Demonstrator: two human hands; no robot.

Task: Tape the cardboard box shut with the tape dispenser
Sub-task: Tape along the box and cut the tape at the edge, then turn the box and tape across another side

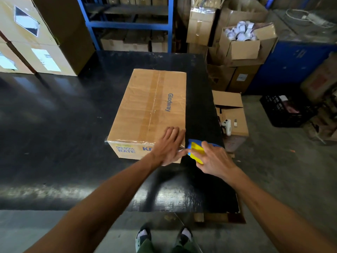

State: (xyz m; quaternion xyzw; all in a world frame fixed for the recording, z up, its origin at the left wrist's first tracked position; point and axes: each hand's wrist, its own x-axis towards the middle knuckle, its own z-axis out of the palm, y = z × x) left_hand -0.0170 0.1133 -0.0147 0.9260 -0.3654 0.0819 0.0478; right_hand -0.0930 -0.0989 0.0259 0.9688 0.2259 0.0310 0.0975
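A closed brown cardboard box (pixel 145 110) printed "Glodway" lies on the black table (pixel 63 125), with clear tape along its centre seam and across its near edge. My left hand (pixel 168 146) rests flat on the box's near right corner, fingers spread, thumb over the front face. My right hand (pixel 215 159) grips a blue and yellow tape dispenser (pixel 196 149) just off that same corner, level with the box's right side. The dispenser's front end touches or nearly touches the corner; the hands hide the tape there.
Stacked cartons (pixel 36 37) stand at the table's far left. A blue rack (pixel 127 24) is behind. Right of the table, open boxes (pixel 242 46) hold tape rolls, a lower carton (pixel 231 114) carries a white handheld device (pixel 227 126), and a black crate (pixel 286 110) sits on the floor.
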